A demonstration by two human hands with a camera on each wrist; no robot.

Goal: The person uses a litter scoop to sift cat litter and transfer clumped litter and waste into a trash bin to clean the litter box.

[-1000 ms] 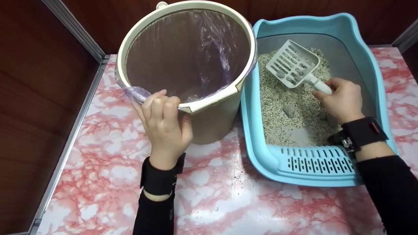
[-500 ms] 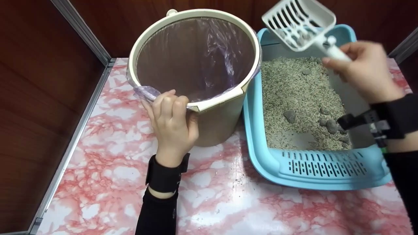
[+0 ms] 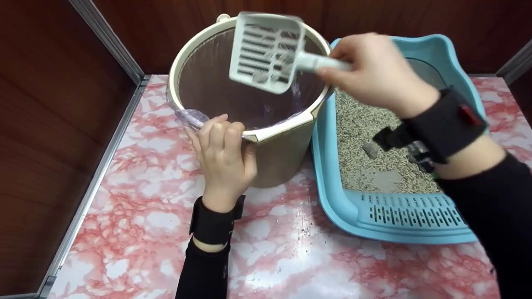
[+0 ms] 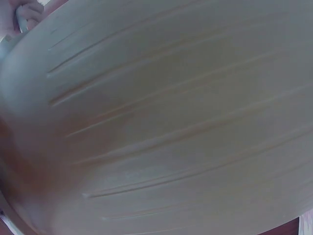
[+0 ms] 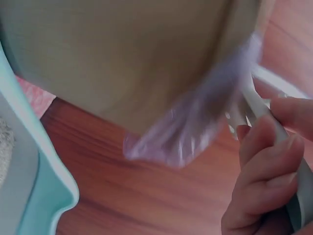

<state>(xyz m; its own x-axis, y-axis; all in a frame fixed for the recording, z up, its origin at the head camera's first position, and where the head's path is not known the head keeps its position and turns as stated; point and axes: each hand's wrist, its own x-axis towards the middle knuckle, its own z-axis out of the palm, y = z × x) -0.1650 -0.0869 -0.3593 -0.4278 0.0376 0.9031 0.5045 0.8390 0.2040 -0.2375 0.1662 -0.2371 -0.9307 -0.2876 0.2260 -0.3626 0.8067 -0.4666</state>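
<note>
In the head view my right hand (image 3: 374,70) grips the handle of a pale slotted litter scoop (image 3: 268,52), whose head hangs over the mouth of the trash can with grey clumps on its slots. Fingers curled round the handle also show in the right wrist view. My left hand (image 3: 224,158) holds the front rim of the beige trash can (image 3: 278,162), fingers over the edge and thumb outside. A thin purplish trash bag (image 3: 193,117) lines the can and folds over its rim. The can's ribbed side fills the left wrist view.
A light blue litter box (image 3: 328,182) stands right beside the can, holding grainy litter (image 3: 357,124) and a grey clump (image 3: 371,150). Its slotted front ledge faces me. Brown wood panels (image 3: 415,16) rise behind the red-and-white marbled floor (image 3: 145,220).
My right hand has lifted the scoop out of the litter box and swung it left over the trash can. My left hand keeps its hold on the rim.
</note>
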